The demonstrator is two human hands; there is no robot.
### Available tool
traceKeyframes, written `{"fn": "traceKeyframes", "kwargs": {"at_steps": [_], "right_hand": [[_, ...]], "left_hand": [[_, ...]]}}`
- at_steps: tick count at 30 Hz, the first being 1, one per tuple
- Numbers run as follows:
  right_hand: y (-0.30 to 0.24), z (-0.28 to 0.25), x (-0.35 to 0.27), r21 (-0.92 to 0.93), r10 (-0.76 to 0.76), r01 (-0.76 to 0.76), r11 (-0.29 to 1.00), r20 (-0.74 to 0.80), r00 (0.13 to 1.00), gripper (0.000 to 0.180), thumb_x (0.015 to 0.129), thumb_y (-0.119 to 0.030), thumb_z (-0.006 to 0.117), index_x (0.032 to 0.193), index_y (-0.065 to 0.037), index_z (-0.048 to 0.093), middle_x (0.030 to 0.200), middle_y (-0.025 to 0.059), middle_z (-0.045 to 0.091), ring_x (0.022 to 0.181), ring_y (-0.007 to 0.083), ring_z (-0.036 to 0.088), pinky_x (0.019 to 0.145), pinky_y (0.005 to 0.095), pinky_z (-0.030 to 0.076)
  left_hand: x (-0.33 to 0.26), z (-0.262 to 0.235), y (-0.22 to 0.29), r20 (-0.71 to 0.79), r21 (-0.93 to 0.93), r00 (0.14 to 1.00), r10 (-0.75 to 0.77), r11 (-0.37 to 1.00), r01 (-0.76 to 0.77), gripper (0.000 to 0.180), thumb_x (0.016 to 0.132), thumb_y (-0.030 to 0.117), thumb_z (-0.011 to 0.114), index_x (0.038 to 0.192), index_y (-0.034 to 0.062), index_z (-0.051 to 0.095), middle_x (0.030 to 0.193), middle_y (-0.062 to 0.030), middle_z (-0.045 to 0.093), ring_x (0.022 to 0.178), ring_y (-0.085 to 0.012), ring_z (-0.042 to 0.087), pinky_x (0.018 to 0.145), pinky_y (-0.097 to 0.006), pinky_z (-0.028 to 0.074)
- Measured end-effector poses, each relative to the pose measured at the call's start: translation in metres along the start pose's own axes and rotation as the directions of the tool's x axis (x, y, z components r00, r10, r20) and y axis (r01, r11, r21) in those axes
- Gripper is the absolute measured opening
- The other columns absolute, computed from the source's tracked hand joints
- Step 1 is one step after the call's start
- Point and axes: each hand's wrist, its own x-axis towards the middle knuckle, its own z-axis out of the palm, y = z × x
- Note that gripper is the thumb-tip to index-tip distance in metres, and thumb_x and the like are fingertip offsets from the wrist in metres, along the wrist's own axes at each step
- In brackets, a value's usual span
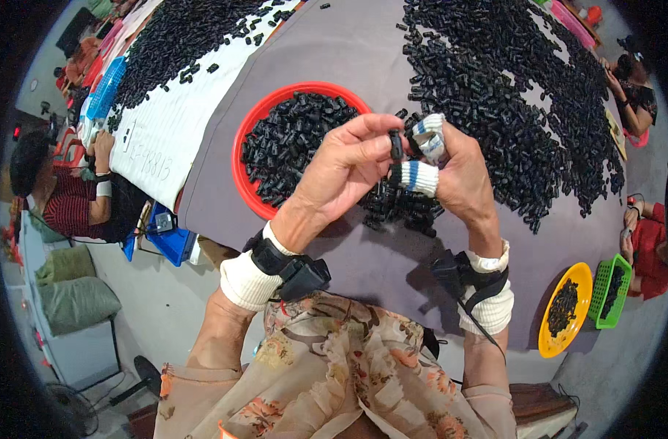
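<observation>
Though small, black piece (396,145) between hands (337,157) (465,172).

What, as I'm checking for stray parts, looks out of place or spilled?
One small black piece lies alone on the grey cloth beyond the red basin, apart from the heap on the right, so it looks stray. Nothing else clearly stands out.
</observation>
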Motion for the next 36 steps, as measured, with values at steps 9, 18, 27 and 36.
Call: {"fn": "traceKeyframes", "kwargs": {"at_steps": [9,18,27,36], "right_hand": [[0.029,-0.032,-0.014,0.060,0.267,-0.261,0.963,-0.118,0.957,0.024,0.071,-0.015,0.073,0.088,-0.004,0.059,0.068,-0.0048,0.052,0.061,0.0041,0.044,0.055,0.0208,0.038],[0.068,-0.052,-0.047,0.094,0.386,-0.375,0.922,-0.157,0.909,0.009,0.080,-0.012,0.059,0.075,-0.009,0.052,0.054,-0.0062,0.044,0.040,0.0012,0.037,0.036,0.0175,0.026],[0.084,-0.052,-0.068,0.113,0.357,-0.344,0.932,-0.142,0.923,0.009,0.079,-0.012,0.060,0.076,-0.009,0.052,0.055,-0.0066,0.043,0.042,0.0017,0.038,0.037,0.0186,0.028],[0.060,-0.040,-0.054,0.169,0.317,-0.302,0.938,-0.072,0.946,0.008,0.078,-0.012,0.062,0.081,-0.009,0.055,0.059,-0.0067,0.047,0.046,0.0007,0.041,0.038,0.0169,0.029]], "left_hand": [[-0.010,-0.048,0.039,-0.291,0.741,0.886,0.359,0.671,-0.028,0.021,0.081,0.006,0.061,0.101,0.0017,0.061,0.088,-0.0012,0.060,0.081,-0.0073,0.055,0.070,-0.021,0.047],[-0.016,-0.021,-0.030,0.150,0.987,0.987,0.052,-0.059,-0.147,0.010,0.075,0.008,0.064,0.084,0.0021,0.064,0.071,-0.0093,0.057,0.066,-0.0188,0.056,0.060,-0.028,0.044],[-0.018,-0.028,-0.078,0.307,0.810,0.935,-0.177,-0.468,-0.354,0.014,0.069,0.010,0.066,0.080,0.0023,0.060,0.077,-0.0102,0.048,0.074,-0.0270,0.048,0.064,-0.038,0.041],[-0.007,-0.016,-0.032,-0.156,0.829,0.984,-0.081,0.531,0.175,0.008,0.079,0.002,0.063,0.085,0.0023,0.058,0.077,0.0008,0.059,0.069,-0.0048,0.055,0.064,-0.019,0.045]]}}
